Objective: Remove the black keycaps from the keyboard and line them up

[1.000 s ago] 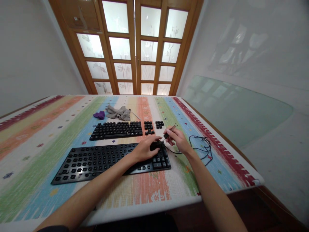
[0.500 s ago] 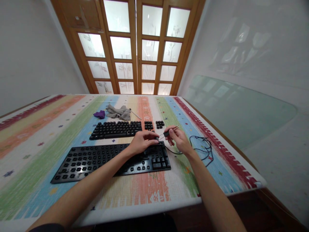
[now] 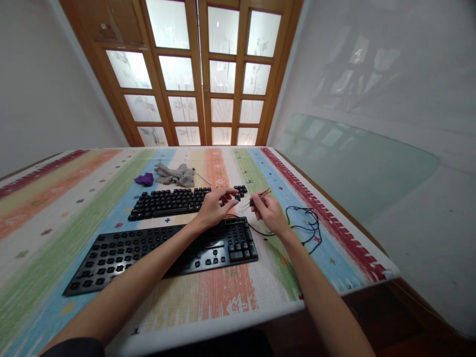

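Observation:
My right hand is closed around a wire keycap puller, its thin wire loops pointing left. My left hand pinches a small black keycap between thumb and index finger, just left of the puller's wires and apart from them. Below both hands lies a black keyboard with most of its keys bare; several keycaps remain at its lower right. Behind it, removed black keycaps are laid out in rows, partly hidden by my left hand.
A black cable lies in loose coils to the right. At the back are a grey cloth, a purple cloth and a thin stick. A striped cloth covers the table. Glazed wooden doors stand beyond.
Both hands have risen off the keyboard's upper right corner and drawn apart. The keycap has come away from the puller's wires in my left fingers. The view has shifted slightly.

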Demonstrator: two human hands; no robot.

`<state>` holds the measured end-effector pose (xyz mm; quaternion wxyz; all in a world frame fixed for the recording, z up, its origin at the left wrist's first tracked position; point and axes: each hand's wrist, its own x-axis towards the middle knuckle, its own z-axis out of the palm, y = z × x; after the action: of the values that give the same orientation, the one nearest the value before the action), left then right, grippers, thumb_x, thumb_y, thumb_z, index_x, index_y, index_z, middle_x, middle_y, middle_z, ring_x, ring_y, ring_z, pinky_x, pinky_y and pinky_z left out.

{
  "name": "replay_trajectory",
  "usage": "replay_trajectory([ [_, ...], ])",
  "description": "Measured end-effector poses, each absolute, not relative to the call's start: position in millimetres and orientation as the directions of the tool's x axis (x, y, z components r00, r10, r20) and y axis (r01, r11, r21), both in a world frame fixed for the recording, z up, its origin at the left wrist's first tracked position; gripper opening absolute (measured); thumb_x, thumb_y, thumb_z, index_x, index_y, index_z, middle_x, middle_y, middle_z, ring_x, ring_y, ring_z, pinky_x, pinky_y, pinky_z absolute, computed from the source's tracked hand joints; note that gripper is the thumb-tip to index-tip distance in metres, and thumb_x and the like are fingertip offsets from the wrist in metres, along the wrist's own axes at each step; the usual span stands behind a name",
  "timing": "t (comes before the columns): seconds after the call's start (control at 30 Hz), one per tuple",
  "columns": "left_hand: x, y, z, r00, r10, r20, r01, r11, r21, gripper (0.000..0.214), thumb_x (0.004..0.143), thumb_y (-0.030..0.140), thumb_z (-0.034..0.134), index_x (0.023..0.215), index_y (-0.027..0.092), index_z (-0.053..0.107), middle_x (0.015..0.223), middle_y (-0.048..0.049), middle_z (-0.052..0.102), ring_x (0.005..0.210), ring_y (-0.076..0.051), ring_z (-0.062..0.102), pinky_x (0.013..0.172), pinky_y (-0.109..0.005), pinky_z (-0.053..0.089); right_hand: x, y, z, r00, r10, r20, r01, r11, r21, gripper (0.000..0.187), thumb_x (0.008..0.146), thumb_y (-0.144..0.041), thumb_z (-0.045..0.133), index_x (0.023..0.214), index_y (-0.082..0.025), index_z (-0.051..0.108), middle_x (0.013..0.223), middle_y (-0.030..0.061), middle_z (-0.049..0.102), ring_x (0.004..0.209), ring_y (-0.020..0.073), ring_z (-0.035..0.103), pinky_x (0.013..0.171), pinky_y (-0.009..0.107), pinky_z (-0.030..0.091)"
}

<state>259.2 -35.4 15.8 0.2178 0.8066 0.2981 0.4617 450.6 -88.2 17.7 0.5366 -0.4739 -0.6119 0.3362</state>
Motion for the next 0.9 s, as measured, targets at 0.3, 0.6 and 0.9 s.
replay_trajectory([
  [0.3, 292, 7, 9, 0.587, 0.506, 0.632, 0.368, -0.862, 0.348, 0.012, 0.083, 0.015, 0.068, 0.094, 0.019, 0.068, 0.09, -0.0042, 0.072, 0.089, -0.021, 0.06, 0.083, -0.036, 0.05, 458, -85, 18, 0.3, 0.844, 0.445, 0.279, 0.369, -0.887, 0.046, 0.091, -0.061, 0.051, 0.088, -0.016, 0.057, 0.062, -0.002, 0.056, 0.041, 0.0077, 0.046, 0.041, 0.021, 0.037],
  [0.6, 327, 39, -3, 0.754, 0.45, 0.478, 0.408, -0.892, 0.194, 0.014, 0.079, 0.009, 0.061, 0.083, 0.017, 0.071, 0.083, -0.0069, 0.071, 0.089, -0.023, 0.057, 0.082, -0.036, 0.047, 463, -82, 19, 0.382, 0.805, 0.453, 0.268, 0.373, -0.888, 0.046, 0.09, -0.062, 0.051, 0.089, -0.017, 0.057, 0.063, -0.0023, 0.057, 0.043, 0.0083, 0.047, 0.042, 0.021, 0.037],
  [0.9, 330, 50, -12, 0.763, 0.489, 0.423, 0.46, -0.87, 0.175, 0.015, 0.08, 0.01, 0.059, 0.081, 0.016, 0.073, 0.082, -0.009, 0.071, 0.09, -0.025, 0.056, 0.079, -0.036, 0.047, 461, -84, 19, 0.355, 0.809, 0.469, 0.289, 0.382, -0.878, 0.044, 0.091, -0.06, 0.051, 0.09, -0.017, 0.058, 0.065, 0.0003, 0.058, 0.053, 0.0122, 0.056, 0.047, 0.022, 0.041],
])
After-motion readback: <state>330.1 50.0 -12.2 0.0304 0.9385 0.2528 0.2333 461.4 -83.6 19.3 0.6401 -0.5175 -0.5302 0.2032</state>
